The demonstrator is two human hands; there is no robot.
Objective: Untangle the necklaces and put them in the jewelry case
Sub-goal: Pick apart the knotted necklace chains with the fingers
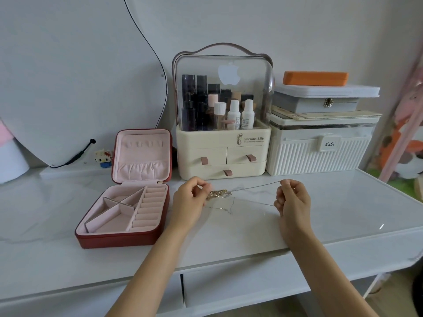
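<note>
A white marble-look table carries a cream cosmetics organizer at the back. Left of the organizer lies an open red jewelry case; right of it stands a ribbed white storage box. A small toy-brick figure stands further left.

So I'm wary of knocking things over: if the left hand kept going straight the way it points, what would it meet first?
Probably the cream cosmetics organizer, at its bottom drawer. The left hand, pinching the gold chain tangle, points away over bare tabletop; depth is uncertain.
</note>
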